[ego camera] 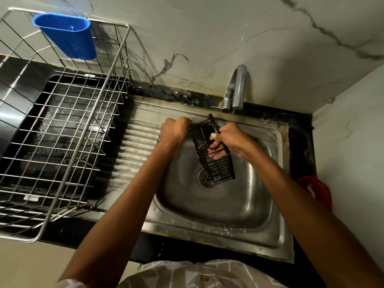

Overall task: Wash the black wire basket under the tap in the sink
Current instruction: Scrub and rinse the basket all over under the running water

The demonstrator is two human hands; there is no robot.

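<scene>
The black wire basket [217, 167] hangs tilted on its side over the steel sink [245, 208], its lower end above the drain [206, 179]. My left hand [175, 129] grips its upper left corner with curled fingers. My right hand [230, 140] grips the basket's upper right rim, fingers reaching through the wires. The chrome tap [238, 88] stands just behind; a thin stream of water [230, 117] falls from its spout toward the basket's top.
A large steel wire dish rack [68, 129] fills the counter on the left, with a blue plastic cup holder [68, 36] hung on its back rim. The ribbed drainboard [137, 146] lies between rack and bowl. A red object [315, 190] sits at the right wall.
</scene>
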